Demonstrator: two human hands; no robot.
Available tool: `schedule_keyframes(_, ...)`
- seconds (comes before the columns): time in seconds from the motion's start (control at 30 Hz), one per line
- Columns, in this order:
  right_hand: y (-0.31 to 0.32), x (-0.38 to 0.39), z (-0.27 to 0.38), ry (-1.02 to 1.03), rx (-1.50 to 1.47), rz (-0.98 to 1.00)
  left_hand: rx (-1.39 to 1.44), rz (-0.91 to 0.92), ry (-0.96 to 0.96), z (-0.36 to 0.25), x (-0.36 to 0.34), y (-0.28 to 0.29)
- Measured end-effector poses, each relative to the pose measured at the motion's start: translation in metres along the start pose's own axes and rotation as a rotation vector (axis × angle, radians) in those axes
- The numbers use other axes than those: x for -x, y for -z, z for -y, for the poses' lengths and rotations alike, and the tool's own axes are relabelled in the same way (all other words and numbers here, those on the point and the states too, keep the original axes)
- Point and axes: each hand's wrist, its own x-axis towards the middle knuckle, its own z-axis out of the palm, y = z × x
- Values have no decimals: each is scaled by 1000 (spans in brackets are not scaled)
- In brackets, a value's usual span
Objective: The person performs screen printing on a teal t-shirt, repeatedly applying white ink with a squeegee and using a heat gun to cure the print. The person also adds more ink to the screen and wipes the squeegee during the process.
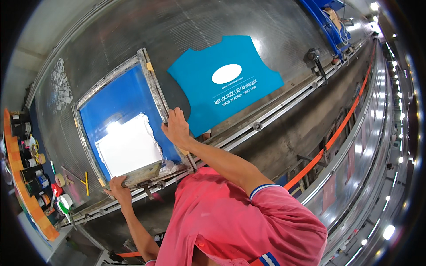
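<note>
A screen-printing frame (156, 95) with blue mesh (108, 104) lies on the long dark table. White ink (128, 148) is pooled over the nearer half of its mesh. Along the near edge of the frame rests a squeegee (142, 174), smeared with ink. My left hand (120, 189) is closed round the near left corner of the frame, close to the squeegee's end. On the frame's right side, my right hand (177, 128) grips the rail, fingers curled over it. Just right of it lies a flat teal shirt panel (235, 84) printed with a white oval and white lettering.
An orange-edged shelf (26, 177) with several ink jars stands at the left. Near it lie a tape roll (60, 179) and a yellow stick (87, 184). A metal rail (248, 128) borders the table's near edge. Blue equipment (328, 26) stands at the far right.
</note>
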Motion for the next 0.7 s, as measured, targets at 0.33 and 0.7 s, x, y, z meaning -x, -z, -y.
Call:
schedule_keyframes(0.33, 7, 0, -50, 39, -326, 161, -157, 205, -16, 1, -27, 15)
schedule_keyframes(0.7, 9, 1, -74, 91, -455, 375, -214, 291, -113, 6, -24, 35)
